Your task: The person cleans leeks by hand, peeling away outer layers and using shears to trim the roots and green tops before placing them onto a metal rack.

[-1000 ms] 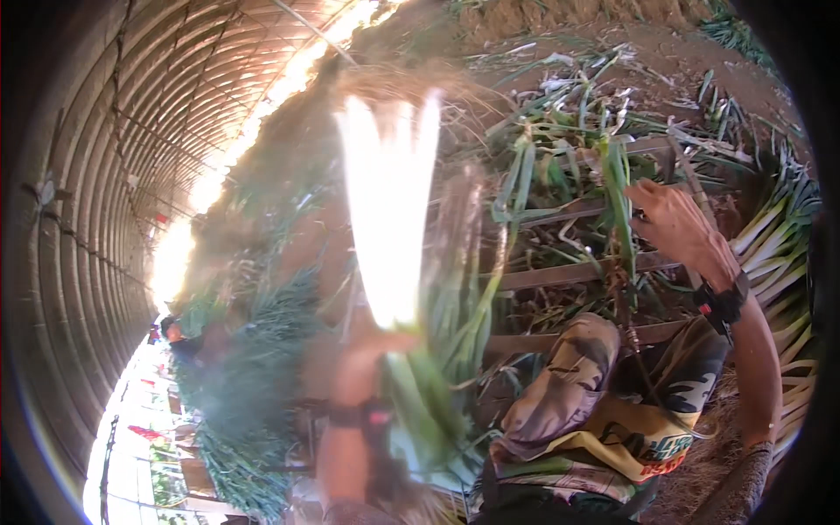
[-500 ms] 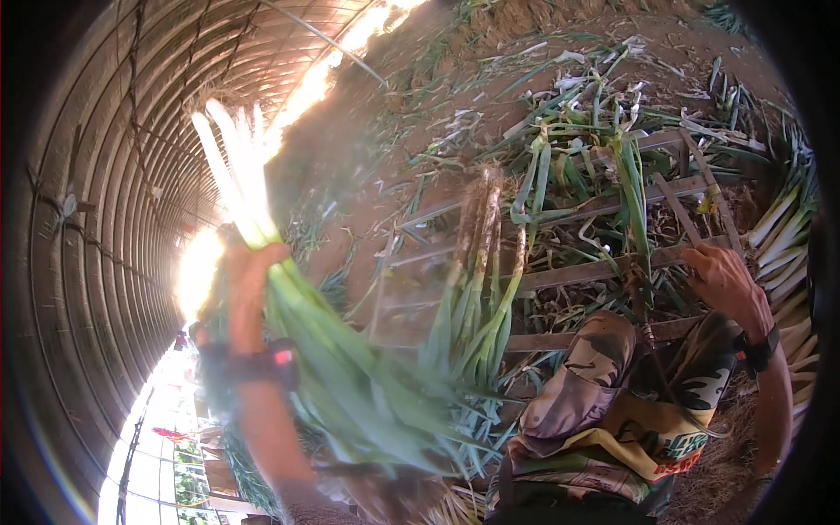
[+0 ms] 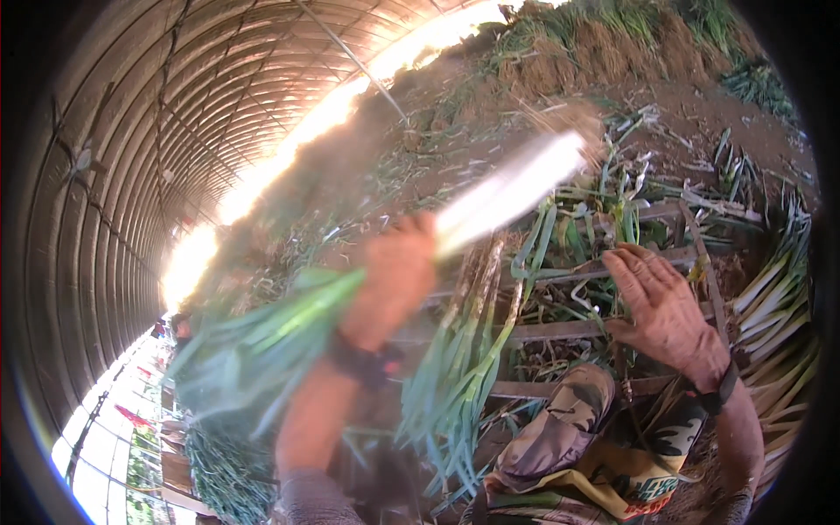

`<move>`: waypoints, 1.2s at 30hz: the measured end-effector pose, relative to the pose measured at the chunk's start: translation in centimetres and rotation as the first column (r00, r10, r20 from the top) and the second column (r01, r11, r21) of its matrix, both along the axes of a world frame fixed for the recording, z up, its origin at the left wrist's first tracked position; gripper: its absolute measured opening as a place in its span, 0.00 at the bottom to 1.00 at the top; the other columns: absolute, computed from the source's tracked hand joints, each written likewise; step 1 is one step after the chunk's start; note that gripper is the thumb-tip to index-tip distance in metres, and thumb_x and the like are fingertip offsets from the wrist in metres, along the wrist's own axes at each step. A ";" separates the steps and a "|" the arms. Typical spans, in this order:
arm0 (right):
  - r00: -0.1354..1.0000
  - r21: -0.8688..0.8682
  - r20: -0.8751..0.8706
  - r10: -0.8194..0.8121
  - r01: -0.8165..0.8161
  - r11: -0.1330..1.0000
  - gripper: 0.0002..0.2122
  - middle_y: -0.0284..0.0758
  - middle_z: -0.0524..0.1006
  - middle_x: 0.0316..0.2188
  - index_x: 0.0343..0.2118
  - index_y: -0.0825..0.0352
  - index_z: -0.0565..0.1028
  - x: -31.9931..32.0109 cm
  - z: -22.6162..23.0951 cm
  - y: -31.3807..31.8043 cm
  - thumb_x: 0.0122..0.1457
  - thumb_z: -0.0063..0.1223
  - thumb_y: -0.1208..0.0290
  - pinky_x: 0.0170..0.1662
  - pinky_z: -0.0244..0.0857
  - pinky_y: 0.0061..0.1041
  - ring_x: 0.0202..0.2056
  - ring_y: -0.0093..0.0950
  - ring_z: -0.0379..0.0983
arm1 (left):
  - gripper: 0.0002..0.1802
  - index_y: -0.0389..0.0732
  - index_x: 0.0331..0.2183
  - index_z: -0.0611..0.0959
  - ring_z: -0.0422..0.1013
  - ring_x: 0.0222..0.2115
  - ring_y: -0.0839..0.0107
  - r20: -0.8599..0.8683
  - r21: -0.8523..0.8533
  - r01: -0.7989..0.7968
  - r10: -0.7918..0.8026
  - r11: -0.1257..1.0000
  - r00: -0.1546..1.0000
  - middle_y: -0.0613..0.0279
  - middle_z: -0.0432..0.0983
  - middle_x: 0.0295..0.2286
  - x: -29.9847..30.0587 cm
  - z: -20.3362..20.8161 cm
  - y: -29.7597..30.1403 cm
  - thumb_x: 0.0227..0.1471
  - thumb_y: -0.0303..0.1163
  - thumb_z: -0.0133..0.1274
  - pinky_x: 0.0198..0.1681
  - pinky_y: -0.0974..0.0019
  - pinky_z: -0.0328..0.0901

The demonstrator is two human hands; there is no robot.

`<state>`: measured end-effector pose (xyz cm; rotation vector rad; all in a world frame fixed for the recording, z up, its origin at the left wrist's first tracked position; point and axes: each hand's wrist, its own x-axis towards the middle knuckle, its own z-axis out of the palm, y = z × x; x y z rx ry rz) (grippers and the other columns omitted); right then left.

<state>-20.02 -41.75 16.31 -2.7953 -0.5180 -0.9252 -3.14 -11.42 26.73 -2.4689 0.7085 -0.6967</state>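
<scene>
Both my camo trouser legs (image 3: 564, 407) are nearest, knees bent, w/ a yellow printed cloth (image 3: 626, 477) across the lap. Near left, past my forearm, sits a heap of green leaves (image 3: 232, 468). My left hand (image 3: 398, 271), blurry, w/ a dark wristband (image 3: 360, 357) below it, is clenched round a bunch of long green onions (image 3: 507, 191): white shafts & roots point far right, leaves trail near left. The bunch is held up approx. mid-scene. Just right of that forearm, a few brown-skinned stalks (image 3: 459, 354) lean, brown ends far, leaves near. My right hand (image 3: 661, 311) is released, fingers stretched out, over the wooden slats (image 3: 564, 331); can't tell if the tips touch the scraps there. On the right, more white-stemmed onions (image 3: 770, 293) lie in a pile, green ends far. Beyond the slats, brown soil (image 3: 691, 109) is strewn w/ cut leaf bits; farther still, bundles w/ shaggy roots (image 3: 604, 57) stand in a row. Far left, a ribbed tunnel wall (image 3: 122, 219) curves overhead, w/ a bright strip of daylight btwn it & the ground.
</scene>
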 end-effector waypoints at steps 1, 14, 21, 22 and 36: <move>1.000 -0.015 0.010 -0.005 0.005 1.000 0.44 0.50 0.69 0.57 0.61 0.75 0.59 0.4 0.3 0.6 0.43 0.69 0.60 0.63 0.59 0.44 0.60 0.46 0.64 | 0.18 0.38 0.40 0.71 0.75 0.30 0.56 0.019 0.046 0.132 -0.133 0.990 0.991 0.50 0.74 0.31 -0.6 -1.9 -0.7 0.44 0.25 0.54 0.29 0.54 0.70; 0.885 0.250 -0.299 0.357 -0.289 0.924 0.16 0.43 0.77 0.31 0.44 0.69 0.70 0.2 -5.1 -1.7 0.55 0.53 0.67 0.41 0.67 0.43 0.37 0.45 0.75 | 0.12 0.39 0.35 0.74 0.70 0.29 0.64 -0.188 -0.280 0.640 -0.695 0.715 0.694 0.59 0.71 0.27 -7.2 -15.7 -7.5 0.44 0.28 0.51 0.33 0.59 0.66; 0.942 -0.111 0.069 0.327 -0.319 0.941 0.14 0.37 0.77 0.32 0.41 0.71 0.73 1.3 -6.2 0.3 0.50 0.56 0.74 0.42 0.72 0.29 0.39 0.33 0.76 | 0.34 0.34 0.46 0.69 0.69 0.37 0.46 -0.215 -0.414 0.490 -0.606 0.767 0.766 0.48 0.69 0.35 -7.8 -19.8 -3.8 0.33 0.26 0.62 0.37 0.48 0.66; 0.954 -0.115 0.070 0.292 -0.283 0.952 0.14 0.37 0.77 0.32 0.41 0.71 0.73 0.9 -6.2 -0.3 0.50 0.56 0.74 0.42 0.72 0.29 0.39 0.33 0.76 | 0.33 0.34 0.45 0.69 0.69 0.36 0.47 -0.213 -0.409 0.509 -0.621 0.758 0.754 0.48 0.69 0.35 -7.6 -20.1 -4.4 0.33 0.26 0.62 0.37 0.49 0.66; 0.855 0.648 -0.185 -0.484 0.476 0.594 0.21 0.42 0.79 0.33 0.46 0.68 0.69 -3.1 -1.9 -14.5 0.49 0.63 0.71 0.34 0.77 0.31 0.30 0.35 0.79 | 0.46 0.45 0.62 0.62 0.58 0.60 0.59 0.160 -0.151 0.782 -0.766 0.605 0.623 0.56 0.62 0.57 -7.1 -3.5 -25.3 0.44 0.34 0.66 0.65 0.44 0.48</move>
